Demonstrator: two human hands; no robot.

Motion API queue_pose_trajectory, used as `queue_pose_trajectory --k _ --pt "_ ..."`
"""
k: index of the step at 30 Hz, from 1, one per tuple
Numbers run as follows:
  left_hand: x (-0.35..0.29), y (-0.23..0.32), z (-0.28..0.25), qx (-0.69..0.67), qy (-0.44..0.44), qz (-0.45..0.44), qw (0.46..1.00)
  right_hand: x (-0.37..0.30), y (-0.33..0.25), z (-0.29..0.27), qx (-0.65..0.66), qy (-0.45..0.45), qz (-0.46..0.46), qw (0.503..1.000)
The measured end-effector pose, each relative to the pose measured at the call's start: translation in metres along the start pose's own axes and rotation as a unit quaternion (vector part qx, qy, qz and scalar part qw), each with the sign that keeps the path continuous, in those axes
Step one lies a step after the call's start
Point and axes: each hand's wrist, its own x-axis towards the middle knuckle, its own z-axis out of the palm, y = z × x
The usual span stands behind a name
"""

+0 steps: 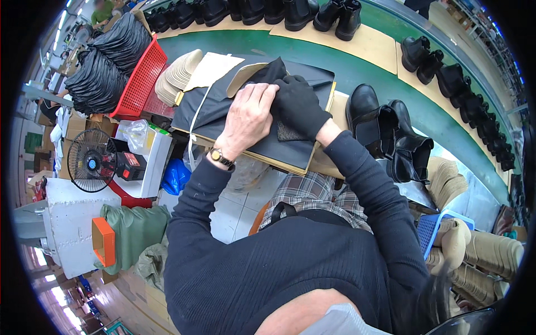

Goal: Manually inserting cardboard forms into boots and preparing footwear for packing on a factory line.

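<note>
A tan insole (243, 80) with a black sheet piece (274, 69) against it lies on a black-covered board (212, 114) in front of me. My bare left hand (249, 114), a watch at its wrist, has its fingers closed over the insole's near part. Beside it my right hand (301, 106), in a black glove, curls its fingers at the black piece, and the fingertips of both hands meet. What lies under the fingers is hidden. A dark grey pad (290, 134) shows below the right hand. Black ankle boots (371, 120) stand to its right.
Left of the board are stacked insoles (177, 78), a cream sheet (211, 70), a white strip (200, 114) and a red basket (142, 78). A fan (92, 161) stands farther left. Rows of black boots (301, 14) line the green conveyor (234, 43). A blue basket (429, 231) is at right.
</note>
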Motion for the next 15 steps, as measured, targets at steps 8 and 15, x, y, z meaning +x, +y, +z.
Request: queue_pose_trajectory --k 8,15 --pt "0.024 -0.045 -0.009 -0.100 -0.029 -0.057 0.993 -0.036 -0.042 -0.032 0.161 0.106 0.045 0.980" --pt "0.046 0.046 -0.052 -0.600 0.015 -0.246 0.761 -0.054 -0.062 -0.078 0.285 0.203 0.153 0.924"
